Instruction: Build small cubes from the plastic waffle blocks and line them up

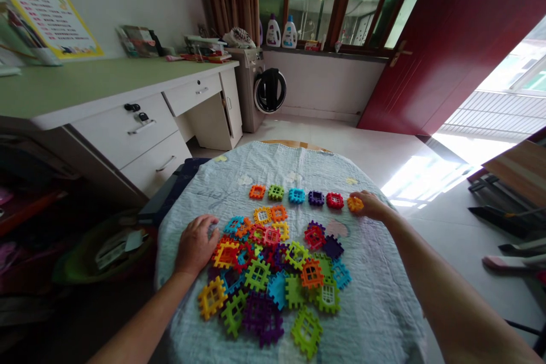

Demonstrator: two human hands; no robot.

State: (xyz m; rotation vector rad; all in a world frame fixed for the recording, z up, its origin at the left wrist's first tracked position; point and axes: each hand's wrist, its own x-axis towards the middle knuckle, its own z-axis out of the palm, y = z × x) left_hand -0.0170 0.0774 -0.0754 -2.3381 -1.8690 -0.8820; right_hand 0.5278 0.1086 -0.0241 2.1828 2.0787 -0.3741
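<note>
At the right end of a row of square toy pieces, my right hand [370,205] has its fingers closed on a yellow-orange piece [355,203]. Leftward from it the row runs red [335,200], dark purple [316,198], blue [297,195], green [276,192] and orange [257,191]. My left hand [198,243] rests at the left edge of a pile of mixed pieces, fingers curved and apart, nothing seen in it. Nearest its wrist lies a yellow piece [212,297]. The pile includes an orange piece [311,273] and a green one [306,332] near the front.
The pieces lie on a round table with a pale blue cloth [375,307]. A white desk [149,131] stands to the left, a washing machine [249,85] with its door open behind, and a red door [439,40] at the right. A green basin [81,264] sits low at left.
</note>
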